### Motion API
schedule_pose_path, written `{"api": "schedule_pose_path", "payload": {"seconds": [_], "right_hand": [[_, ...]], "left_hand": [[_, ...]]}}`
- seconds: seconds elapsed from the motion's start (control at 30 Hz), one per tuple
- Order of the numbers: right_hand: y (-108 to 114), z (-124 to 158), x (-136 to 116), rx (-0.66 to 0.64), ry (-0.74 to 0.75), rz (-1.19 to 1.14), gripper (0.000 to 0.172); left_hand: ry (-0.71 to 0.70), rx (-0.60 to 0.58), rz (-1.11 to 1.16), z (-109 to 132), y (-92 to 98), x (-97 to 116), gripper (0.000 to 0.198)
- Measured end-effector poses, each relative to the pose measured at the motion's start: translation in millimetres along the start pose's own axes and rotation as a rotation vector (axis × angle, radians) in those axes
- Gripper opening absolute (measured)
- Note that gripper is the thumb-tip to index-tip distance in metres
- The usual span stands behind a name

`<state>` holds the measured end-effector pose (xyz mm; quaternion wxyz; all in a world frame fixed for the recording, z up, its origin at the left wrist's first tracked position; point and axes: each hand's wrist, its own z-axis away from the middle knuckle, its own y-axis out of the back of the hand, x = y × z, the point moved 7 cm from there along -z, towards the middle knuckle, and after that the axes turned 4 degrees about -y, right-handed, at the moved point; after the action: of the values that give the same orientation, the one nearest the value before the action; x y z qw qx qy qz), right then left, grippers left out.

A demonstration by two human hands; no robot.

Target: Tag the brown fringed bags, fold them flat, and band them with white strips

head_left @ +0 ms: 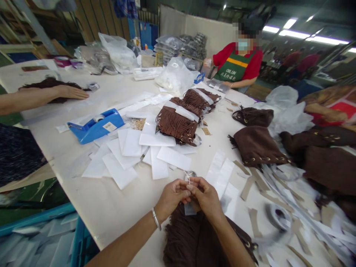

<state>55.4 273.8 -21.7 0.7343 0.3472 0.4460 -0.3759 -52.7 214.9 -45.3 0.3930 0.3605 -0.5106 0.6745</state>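
Both hands meet over a dark brown fringed bag (pixel 191 241) with metal eyelets. My left hand (pixel 171 194), with a silver bangle at the wrist, is closed in a pinch on a thin white string (pixel 188 178). From the other side my right hand (pixel 205 196) pinches the same string, its fingertips touching the left ones. Beneath the fingers hangs a small greyish tag (pixel 190 209), partly hidden by the hands. Just beyond the fingertips is a shiny round item, too small to make out. White rectangular packets (pixel 119 174) lie spread ahead of the hands.
A blue tape dispenser (pixel 96 126) stands at left, near a stack of brown fringed bags (pixel 178 122). More brown bags (pixel 258 146), paper strips and a tape roll (pixel 279 217) lie at right. A blue crate (pixel 76 237) sits below the table edge. Co-workers are around the table.
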Motion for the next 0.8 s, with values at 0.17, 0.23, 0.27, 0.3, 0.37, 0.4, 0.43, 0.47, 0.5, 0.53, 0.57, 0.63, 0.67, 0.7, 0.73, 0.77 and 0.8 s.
{"api": "schedule_pose_path", "payload": {"seconds": [0.17, 0.23, 0.27, 0.3, 0.37, 0.4, 0.43, 0.47, 0.5, 0.53, 0.57, 0.63, 0.67, 0.7, 0.73, 0.77, 0.8], "right_hand": [[3, 1, 3, 0.037, -0.031, 0.041, 0.029], [2, 1, 3, 0.022, -0.035, 0.037, 0.027], [2, 1, 3, 0.018, -0.032, 0.03, 0.027], [2, 1, 3, 0.02, -0.028, 0.024, 0.026], [3, 0, 3, 0.039, -0.018, 0.013, 0.026], [5, 1, 3, 0.057, -0.016, 0.017, 0.026], [7, 1, 3, 0.077, -0.017, 0.037, 0.027], [8, 3, 4, 0.096, -0.022, 0.078, 0.027], [10, 5, 4, 0.108, -0.03, 0.135, 0.026], [10, 7, 5, 0.107, -0.04, 0.198, 0.025], [10, 9, 5, 0.091, -0.051, 0.257, 0.024], [5, 13, 6, 0.022, -0.077, 0.313, 0.025], [2, 15, 6, -0.012, -0.089, 0.311, 0.026], [-1, 15, 7, -0.034, -0.097, 0.301, 0.027], [-2, 14, 7, -0.039, -0.101, 0.289, 0.027], [-3, 13, 7, -0.031, -0.102, 0.278, 0.028], [-3, 11, 7, -0.017, -0.099, 0.269, 0.028]], "left_hand": [[0.044, 0.089, -0.01, -1, 7.8, 1, 0.029], [0.041, 0.084, 0.01, -1, 9.0, 2, 0.03], [0.047, 0.085, 0.02, -1, 9.7, 1, 0.03], [0.056, 0.089, 0.029, 0, 10.6, -1, 0.03], [0.071, 0.11, 0.047, 0, 13.0, -5, 0.031], [0.074, 0.124, 0.054, 0, 14.2, -6, 0.032], [0.073, 0.133, 0.061, 1, 15.0, -7, 0.032], [0.071, 0.141, 0.067, 1, 15.5, -8, 0.033], [0.067, 0.147, 0.072, 2, 15.7, -8, 0.033], [0.063, 0.154, 0.076, 3, 15.8, -7, 0.033], [0.058, 0.158, 0.08, 3, 15.7, -7, 0.033], [0.044, 0.162, 0.084, 4, 15.1, -5, 0.032], [0.038, 0.158, 0.082, 4, 14.6, -4, 0.031], [0.033, 0.149, 0.075, 4, 13.9, -4, 0.031], [0.029, 0.136, 0.066, 4, 13.2, -4, 0.031], [0.027, 0.12, 0.056, 4, 12.6, -4, 0.031], [0.025, 0.106, 0.046, 4, 12.4, -4, 0.032]]}}
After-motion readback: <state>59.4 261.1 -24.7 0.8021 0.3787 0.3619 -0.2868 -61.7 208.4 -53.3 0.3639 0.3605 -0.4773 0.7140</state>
